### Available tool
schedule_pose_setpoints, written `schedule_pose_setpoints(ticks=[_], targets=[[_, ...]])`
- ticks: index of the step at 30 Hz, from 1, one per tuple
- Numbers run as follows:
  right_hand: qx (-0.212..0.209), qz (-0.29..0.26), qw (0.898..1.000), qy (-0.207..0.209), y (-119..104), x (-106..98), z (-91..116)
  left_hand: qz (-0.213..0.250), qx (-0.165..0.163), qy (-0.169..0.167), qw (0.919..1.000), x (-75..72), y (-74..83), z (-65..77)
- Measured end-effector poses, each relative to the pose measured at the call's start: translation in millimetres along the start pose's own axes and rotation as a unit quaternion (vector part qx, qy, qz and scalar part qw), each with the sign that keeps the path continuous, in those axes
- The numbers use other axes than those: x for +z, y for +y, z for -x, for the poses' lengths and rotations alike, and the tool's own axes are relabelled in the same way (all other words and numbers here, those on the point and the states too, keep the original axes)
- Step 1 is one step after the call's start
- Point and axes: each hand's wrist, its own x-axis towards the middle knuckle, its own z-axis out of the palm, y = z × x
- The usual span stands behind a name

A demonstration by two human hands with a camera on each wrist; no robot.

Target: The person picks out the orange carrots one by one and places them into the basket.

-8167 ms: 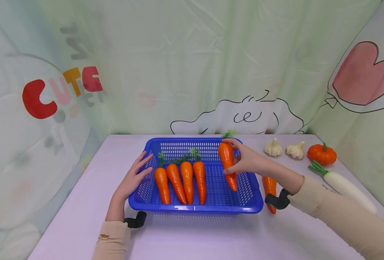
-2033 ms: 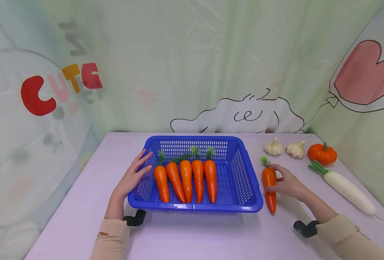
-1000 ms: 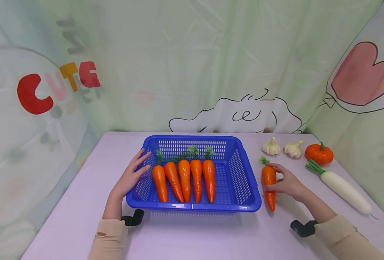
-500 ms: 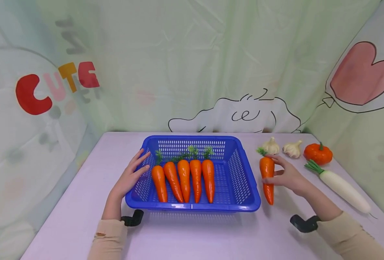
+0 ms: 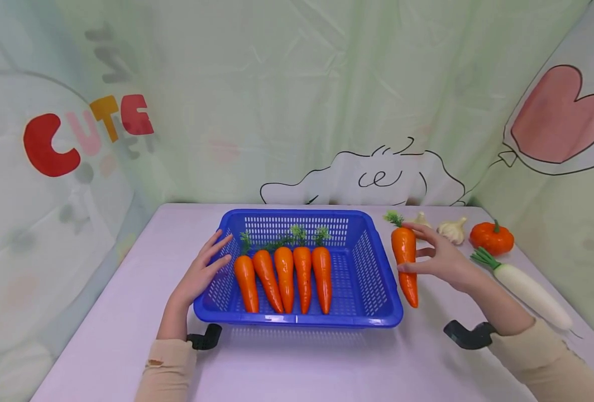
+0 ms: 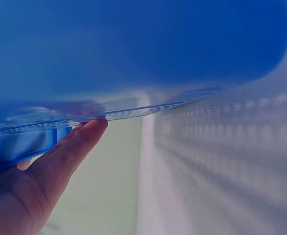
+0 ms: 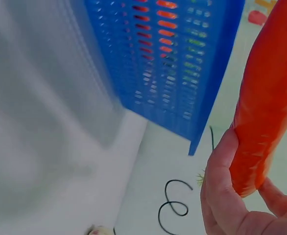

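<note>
In the head view my right hand (image 5: 445,258) grips an orange carrot (image 5: 405,251) with a green leafy top, held up beside the basket's right rim. The right wrist view shows the carrot (image 7: 271,93) close up, between thumb and fingers. The blue plastic basket (image 5: 302,320) has slotted walls, and several carrots (image 5: 285,279) lie in it side by side, leaves toward the back wall. My left hand (image 5: 201,271) rests on the basket's left side, its fingers straight and spread. From the left wrist, fingers (image 6: 67,152) touch the blue side; part of that hand is hidden.
Right of the basket lie garlic bulbs (image 5: 453,230), one partly hidden behind my right hand. A small orange pumpkin (image 5: 492,238) and a white radish (image 5: 533,296) with green stalks lie farther right. A curtain (image 5: 302,100) hangs behind the pale table (image 5: 287,368).
Earlier my right hand set a carrot into the basket, making the row longer. It then took hold of the carrot on the table, lifted it and moved it left toward the rim.
</note>
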Motion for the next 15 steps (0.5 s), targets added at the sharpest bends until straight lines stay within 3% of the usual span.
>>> schedule_pose_setpoints(ticks=[9, 15], targets=[[-0.015, -0.008, 1.000, -0.022, -23, 15, -7, -0.001, -0.001, 0.002, 1.0000, 0.1, -1.6, -1.0], [-0.025, -0.028, 0.999, -0.040, -26, 25, -15, -0.002, -0.001, 0.003, 1.0000, 0.2, -26.3, -11.1]])
